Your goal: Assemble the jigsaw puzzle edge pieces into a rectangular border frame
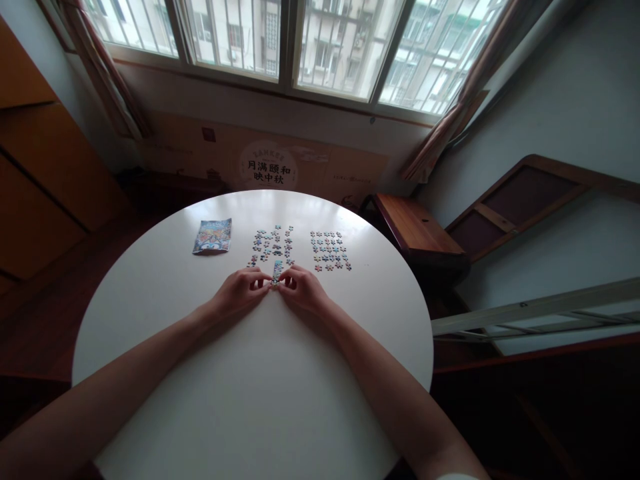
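My left hand (pixel 243 290) and my right hand (pixel 303 288) rest on the round white table (pixel 250 387), fingertips meeting at a small strip of joined puzzle pieces (pixel 277 271). Both hands pinch this strip from either side. Just beyond lie several loose puzzle pieces in two groups: a scattered group (pixel 273 243) and a neat grid (pixel 330 251). A small colourful picture card (pixel 213 236) lies flat to the left of the pieces.
A wooden bench (pixel 415 230) stands past the table's right edge, with a wooden frame (pixel 525 200) leaning on the wall. A wooden cabinet (pixel 40 167) is at the left. Windows with curtains run along the far wall.
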A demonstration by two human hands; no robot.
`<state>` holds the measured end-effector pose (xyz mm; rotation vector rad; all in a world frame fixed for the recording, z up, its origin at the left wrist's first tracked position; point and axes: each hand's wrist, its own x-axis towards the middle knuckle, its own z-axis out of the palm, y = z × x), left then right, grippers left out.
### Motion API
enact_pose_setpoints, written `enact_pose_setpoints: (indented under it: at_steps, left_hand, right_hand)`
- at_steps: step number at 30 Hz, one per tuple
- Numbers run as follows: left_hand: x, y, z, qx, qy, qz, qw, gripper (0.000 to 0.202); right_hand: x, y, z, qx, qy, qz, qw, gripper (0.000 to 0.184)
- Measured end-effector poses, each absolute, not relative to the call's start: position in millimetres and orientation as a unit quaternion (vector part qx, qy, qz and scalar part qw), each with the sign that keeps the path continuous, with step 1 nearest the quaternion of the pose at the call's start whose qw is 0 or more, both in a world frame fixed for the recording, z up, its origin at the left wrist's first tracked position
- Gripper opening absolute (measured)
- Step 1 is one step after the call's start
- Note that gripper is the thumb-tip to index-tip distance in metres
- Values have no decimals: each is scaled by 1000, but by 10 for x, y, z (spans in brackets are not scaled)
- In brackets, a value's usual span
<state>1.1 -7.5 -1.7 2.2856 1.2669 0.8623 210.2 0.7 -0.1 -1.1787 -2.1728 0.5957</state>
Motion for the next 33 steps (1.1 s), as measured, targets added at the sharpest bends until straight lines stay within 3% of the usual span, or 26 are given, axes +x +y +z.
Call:
enact_pose_setpoints:
  at_steps: [33]
  left_hand:
    - [25,-96,20,828,438,314,158,20]
  right_hand:
    - [2090,14,-25,-439,-808,229,320,8]
